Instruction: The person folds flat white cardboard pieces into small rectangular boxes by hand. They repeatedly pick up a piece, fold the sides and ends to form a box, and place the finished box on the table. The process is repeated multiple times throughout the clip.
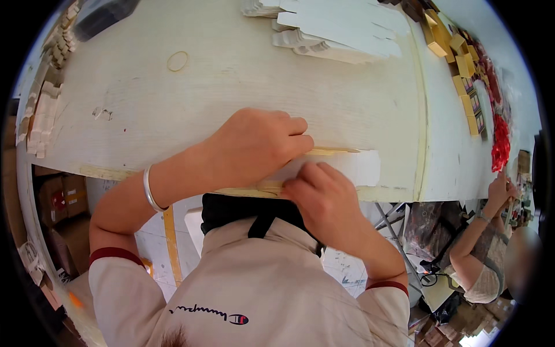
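A flat white carton (367, 168) with a gold strip along its far edge lies at the front edge of the table, partly under my hands. My left hand (260, 141) reaches over it, fingers bent and closed on its gold far edge; a silver-coloured bangle circles that wrist. Just nearer to me, my right hand (325, 196) is closed over the carton's near side, its fingers curled together. What the right fingertips grip is hidden, and they are slightly blurred.
A rubber band (177, 61) lies on the white table (231, 75). Stacks of flat white cartons (347, 29) stand at the back, more pieces (45, 118) at the left edge. Gold boxes (471, 104) and red material (500, 144) line the right side, where another person's hands (500, 191) work.
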